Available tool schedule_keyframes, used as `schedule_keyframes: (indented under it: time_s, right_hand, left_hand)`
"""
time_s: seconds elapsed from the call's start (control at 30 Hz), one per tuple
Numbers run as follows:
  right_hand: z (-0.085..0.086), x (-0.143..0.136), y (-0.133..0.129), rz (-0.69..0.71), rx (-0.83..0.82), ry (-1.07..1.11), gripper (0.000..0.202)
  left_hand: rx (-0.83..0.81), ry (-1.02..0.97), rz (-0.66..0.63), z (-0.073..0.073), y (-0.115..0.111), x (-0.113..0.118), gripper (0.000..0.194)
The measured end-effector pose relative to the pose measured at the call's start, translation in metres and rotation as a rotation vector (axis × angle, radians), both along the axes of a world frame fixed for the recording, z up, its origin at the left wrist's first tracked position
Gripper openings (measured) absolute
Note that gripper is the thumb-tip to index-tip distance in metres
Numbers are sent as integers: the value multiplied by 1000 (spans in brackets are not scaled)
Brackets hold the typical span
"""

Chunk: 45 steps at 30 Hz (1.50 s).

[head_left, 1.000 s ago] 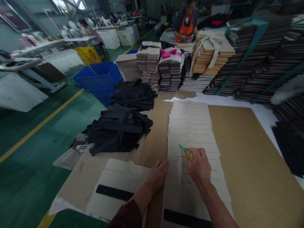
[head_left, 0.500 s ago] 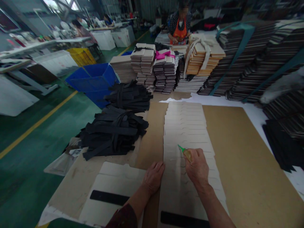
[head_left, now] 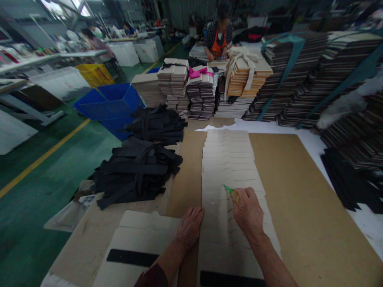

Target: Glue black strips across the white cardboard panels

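A row of overlapping pale cardboard pieces [head_left: 227, 163] runs away from me down the middle of the table. Over it, my right hand [head_left: 248, 211] is closed round a small yellowish glue bottle [head_left: 235, 197], whose green nozzle [head_left: 227, 188] points down at the boards, close to their surface. Fingers stretched out, my left hand [head_left: 190, 227] rests flat against the row's left edge and holds nothing. A black strip [head_left: 230, 279] lies across the nearest board. Left of my left forearm are more pale boards [head_left: 140, 231] bearing another black strip [head_left: 131, 257].
Bundles of black strips [head_left: 134, 167] lie at the left, beside a blue bin [head_left: 110, 103]. Tied board stacks [head_left: 200, 91] line the table's back, with taller dark stacks [head_left: 296, 71] at right. A person in an orange apron [head_left: 220, 44] works beyond them.
The view has shifted slightly, so the table and stacks sit a little further left. Relative to the boards, the nozzle has moved slightly right. My left hand remains at the row's edge.
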State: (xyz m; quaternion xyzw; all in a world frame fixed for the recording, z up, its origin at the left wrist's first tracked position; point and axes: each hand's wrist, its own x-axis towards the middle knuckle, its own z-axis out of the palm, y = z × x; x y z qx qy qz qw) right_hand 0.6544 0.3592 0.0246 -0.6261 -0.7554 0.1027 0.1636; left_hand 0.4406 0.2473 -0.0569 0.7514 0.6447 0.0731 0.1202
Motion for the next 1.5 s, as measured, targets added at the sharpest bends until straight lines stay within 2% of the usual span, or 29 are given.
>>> schedule_keyframes:
  time_s: [0.13, 0.3, 0.47, 0.6, 0.8, 0.97, 1.17, 1.33, 1.5]
  right_hand:
    - [0, 7, 4, -83, 25, -26, 9]
    - [0, 8, 5, 6, 12, -11, 10]
    - [-2, 17, 8, -96, 47, -39, 9]
    - [-2, 20, 10, -46, 44, -39, 8]
    - [-4, 34, 13, -155, 56, -61, 8]
    - [-4, 34, 12, -58, 56, -59, 7]
    - [-5, 51, 16, -155, 87, -92, 7]
    - [-5, 50, 14, -72, 43, -51, 8]
    - [-8, 76, 20, -216, 62, -111, 12]
  left_hand:
    - [-1, 8, 2, -1, 0, 0, 41]
    - [3, 13, 0, -3, 0, 0, 45]
    - [-2, 19, -3, -6, -1, -1, 44]
    - [5, 38, 3, -7, -1, -1, 45]
    - [16, 18, 6, -5, 1, 0, 40]
    - [54, 26, -16, -8, 1, -2, 41]
    - [64, 18, -14, -11, 1, -3, 43]
    - [55, 23, -24, -10, 2, -4, 48]
    - [88, 43, -30, -13, 1, -6, 50]
